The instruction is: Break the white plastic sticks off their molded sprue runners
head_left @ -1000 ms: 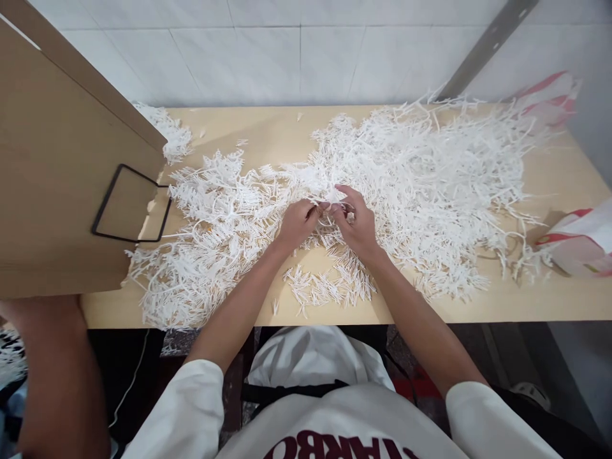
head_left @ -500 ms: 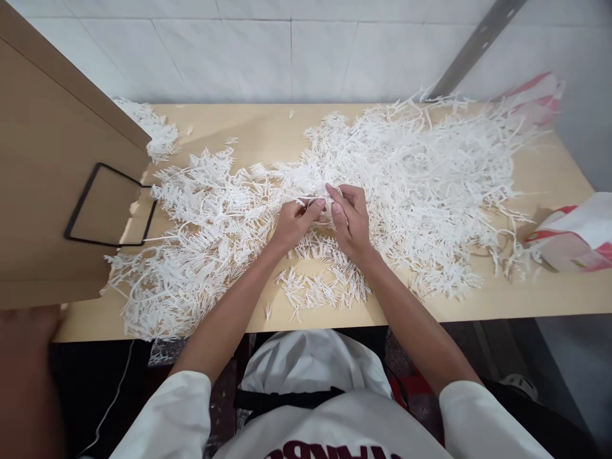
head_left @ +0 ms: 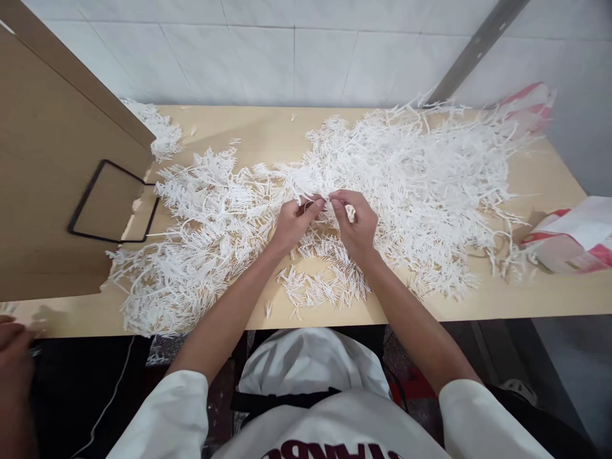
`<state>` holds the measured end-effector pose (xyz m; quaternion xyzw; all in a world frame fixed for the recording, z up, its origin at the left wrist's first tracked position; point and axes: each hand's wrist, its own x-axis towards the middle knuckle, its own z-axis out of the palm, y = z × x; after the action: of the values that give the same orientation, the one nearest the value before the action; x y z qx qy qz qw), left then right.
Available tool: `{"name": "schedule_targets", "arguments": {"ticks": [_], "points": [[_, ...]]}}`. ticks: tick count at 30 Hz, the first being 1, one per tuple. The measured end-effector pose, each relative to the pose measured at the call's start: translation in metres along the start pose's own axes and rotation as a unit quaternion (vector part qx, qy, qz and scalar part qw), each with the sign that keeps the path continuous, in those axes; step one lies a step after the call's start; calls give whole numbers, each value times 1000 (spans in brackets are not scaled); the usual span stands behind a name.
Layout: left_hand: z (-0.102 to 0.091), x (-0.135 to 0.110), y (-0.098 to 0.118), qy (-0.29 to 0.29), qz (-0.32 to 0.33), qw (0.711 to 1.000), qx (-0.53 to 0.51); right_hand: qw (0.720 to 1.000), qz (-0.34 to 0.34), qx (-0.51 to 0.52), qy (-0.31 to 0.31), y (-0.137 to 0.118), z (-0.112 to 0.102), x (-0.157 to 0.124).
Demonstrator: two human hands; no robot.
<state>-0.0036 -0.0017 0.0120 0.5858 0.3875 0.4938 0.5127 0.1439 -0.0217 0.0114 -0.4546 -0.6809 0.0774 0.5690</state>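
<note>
White plastic sprig (head_left: 325, 199) is sitting right between my two sets of fingertips, over the middle of the table (head_left: 268, 127). I am pinching it from both sides. My left hand (head_left: 292, 224) is closing thumb and forefinger on its left end and my right hand (head_left: 357, 224) is closing on its right end, so the white plastic sprig is bridging the small gap between my fingers (head_left: 312, 206). My other fingers are curling loosely under the palms.

Both hands are hovering over the near edge of the big pile of white branched pieces (head_left: 421, 178), which is spreading across most of the tabletop. Whether the sprig is touching that pile behind it, I cannot tell. Short loose bits (head_left: 320, 288) are lying just below my wrists, near the table's front edge.

A cardboard box (head_left: 43, 191) is standing at the far left, and a red-and-white bag (head_left: 571, 239) is lying at the far right. Another person's hand (head_left: 12, 347) is showing at the lower left corner.
</note>
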Motion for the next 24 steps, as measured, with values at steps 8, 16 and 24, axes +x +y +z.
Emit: {"name": "schedule_targets", "arguments": {"ticks": [8, 16, 24], "points": [[5, -3, -1, 54, 2, 994, 91, 992, 87, -19, -87, 3, -2, 5], [4, -3, -4, 73, 118, 961, 240, 982, 120, -8, -144, -4, -5, 6], [1, -4, -16, 63, 227, 874, 426, 983, 114, -30, -143, -2, -3, 5]]}}
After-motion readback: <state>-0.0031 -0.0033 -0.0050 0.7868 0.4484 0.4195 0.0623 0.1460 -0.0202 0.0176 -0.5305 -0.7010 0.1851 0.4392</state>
